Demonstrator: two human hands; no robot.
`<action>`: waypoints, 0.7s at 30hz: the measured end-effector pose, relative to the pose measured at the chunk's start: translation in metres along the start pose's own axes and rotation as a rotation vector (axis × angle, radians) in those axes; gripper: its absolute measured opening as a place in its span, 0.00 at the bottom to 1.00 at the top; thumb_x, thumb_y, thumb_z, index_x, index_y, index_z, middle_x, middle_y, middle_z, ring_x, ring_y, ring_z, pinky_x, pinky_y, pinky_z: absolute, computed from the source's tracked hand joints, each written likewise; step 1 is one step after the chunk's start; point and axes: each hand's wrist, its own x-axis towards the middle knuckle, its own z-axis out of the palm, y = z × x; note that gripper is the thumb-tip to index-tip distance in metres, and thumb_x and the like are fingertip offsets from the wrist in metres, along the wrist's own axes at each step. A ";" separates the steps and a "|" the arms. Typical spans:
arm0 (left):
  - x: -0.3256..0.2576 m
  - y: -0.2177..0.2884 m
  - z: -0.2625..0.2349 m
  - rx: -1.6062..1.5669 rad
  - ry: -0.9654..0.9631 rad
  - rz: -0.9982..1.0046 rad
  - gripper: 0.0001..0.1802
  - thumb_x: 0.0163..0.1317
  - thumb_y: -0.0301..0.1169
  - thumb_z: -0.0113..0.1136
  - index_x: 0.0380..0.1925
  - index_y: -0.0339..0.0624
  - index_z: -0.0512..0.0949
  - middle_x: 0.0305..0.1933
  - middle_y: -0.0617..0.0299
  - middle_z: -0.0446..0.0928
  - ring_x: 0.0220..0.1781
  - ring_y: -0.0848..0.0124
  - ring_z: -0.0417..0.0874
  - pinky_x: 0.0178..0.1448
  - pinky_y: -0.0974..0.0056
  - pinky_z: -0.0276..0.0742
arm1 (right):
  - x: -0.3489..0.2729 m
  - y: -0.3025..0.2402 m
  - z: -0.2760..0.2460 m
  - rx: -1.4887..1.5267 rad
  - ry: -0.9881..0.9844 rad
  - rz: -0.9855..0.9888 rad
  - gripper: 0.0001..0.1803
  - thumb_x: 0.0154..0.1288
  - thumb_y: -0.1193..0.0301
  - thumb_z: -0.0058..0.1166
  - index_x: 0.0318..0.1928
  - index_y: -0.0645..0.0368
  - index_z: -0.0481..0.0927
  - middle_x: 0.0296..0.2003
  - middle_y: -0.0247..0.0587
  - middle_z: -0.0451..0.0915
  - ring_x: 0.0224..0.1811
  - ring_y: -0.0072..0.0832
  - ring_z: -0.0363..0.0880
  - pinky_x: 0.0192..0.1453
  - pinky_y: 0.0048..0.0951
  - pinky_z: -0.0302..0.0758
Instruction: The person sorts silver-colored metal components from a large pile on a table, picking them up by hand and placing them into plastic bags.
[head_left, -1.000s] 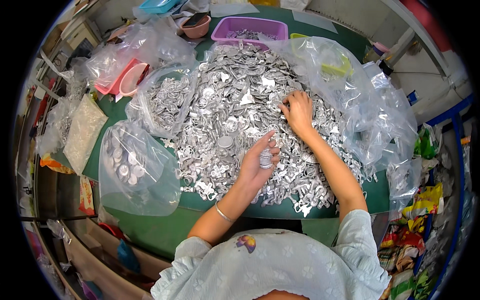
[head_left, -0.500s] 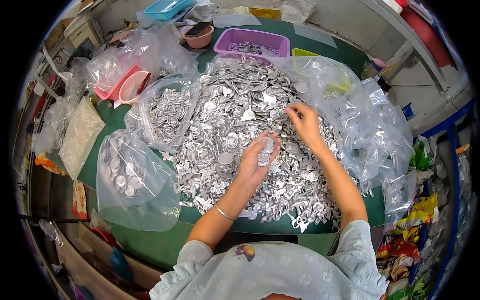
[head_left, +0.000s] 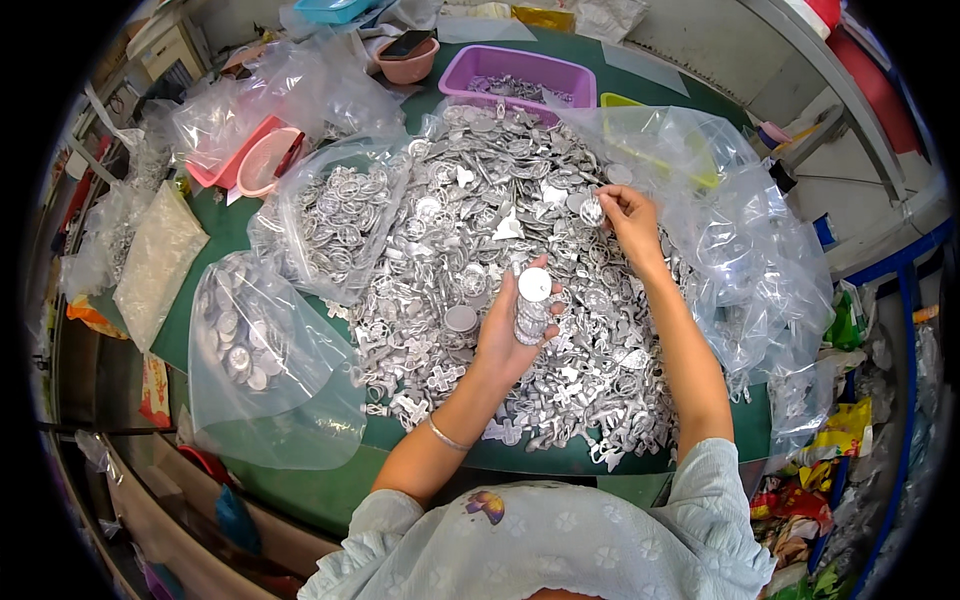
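A large heap of small silver metal pieces [head_left: 430,265], in round, cross and ring shapes, covers the middle of the table. Above its near half, my left hand [head_left: 508,325] cradles several round silver discs [head_left: 533,287]; the top one shines white. Over the right side of the heap, my right hand [head_left: 630,222] pinches a round silver piece [head_left: 591,210] between thumb and fingertips. Left of my left hand, a round grey disc [head_left: 461,319] lies on the pile. A clear bag [head_left: 250,350] with round discs in it lies at the left.
Another clear bag of rings [head_left: 345,220] leans on the heap's left side. Behind stand a purple basin [head_left: 590,85] with small parts and a pink bowl [head_left: 408,70] carrying a phone. Crumpled clear plastic bags [head_left: 735,250] spread along the right over a yellow-green tray [head_left: 700,165].
My right hand has moved slightly right and now has a round piece in its fingertips. My left hand has tilted, so the top disc catches the light. The whole view has shifted a little.
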 end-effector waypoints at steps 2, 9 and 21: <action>0.000 0.001 -0.005 -0.070 -0.035 -0.015 0.24 0.65 0.38 0.47 0.60 0.49 0.60 0.39 0.60 0.71 0.34 0.73 0.69 0.27 0.72 0.65 | -0.002 -0.004 -0.009 -0.036 -0.206 0.082 0.10 0.60 0.71 0.52 0.36 0.66 0.77 0.27 0.36 0.77 0.27 0.21 0.72 0.32 0.25 0.69; -0.003 0.001 -0.001 0.171 0.162 0.009 0.24 0.58 0.25 0.57 0.55 0.42 0.66 0.39 0.62 0.73 0.42 0.69 0.75 0.37 0.72 0.72 | 0.005 0.005 0.020 -0.843 0.059 -0.567 0.12 0.55 0.65 0.56 0.33 0.61 0.79 0.29 0.42 0.76 0.40 0.40 0.71 0.47 0.37 0.66; -0.004 0.005 0.014 0.012 0.208 0.058 0.19 0.67 0.35 0.41 0.54 0.35 0.64 0.41 0.56 0.70 0.48 0.59 0.74 0.45 0.63 0.77 | -0.015 -0.012 0.016 -0.460 0.075 -0.365 0.07 0.57 0.72 0.53 0.33 0.64 0.75 0.29 0.45 0.75 0.36 0.41 0.72 0.39 0.36 0.67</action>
